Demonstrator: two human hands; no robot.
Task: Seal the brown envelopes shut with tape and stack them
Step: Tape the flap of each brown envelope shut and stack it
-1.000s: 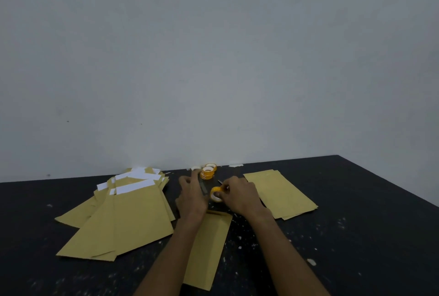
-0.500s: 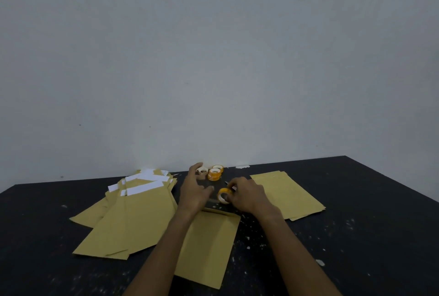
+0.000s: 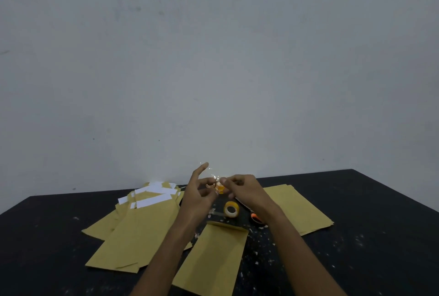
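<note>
My left hand (image 3: 198, 197) and my right hand (image 3: 244, 190) are raised above the table, close together. Between them they pinch a short strip of clear tape (image 3: 213, 175), which glints. My left index finger points up. One brown envelope (image 3: 213, 255) lies flat in front of me, its top edge under my wrists. A yellow tape roll (image 3: 231, 209) lies on the table just beyond it. To the left is a loose pile of brown envelopes (image 3: 133, 231) with white strips on their flaps. On the right, more brown envelopes (image 3: 304, 207) lie in a neat stack.
Two small tape rolls (image 3: 219, 187) stand near the wall behind my hands. Scissors with an orange handle (image 3: 255, 218) lie partly under my right forearm. The black table (image 3: 380, 236) is speckled with paper scraps and meets a bare grey wall.
Both hands have lifted off the table. My right hand has let go of the yellow tape roll, which now lies on the table, and a strip of tape is held between my hands.
</note>
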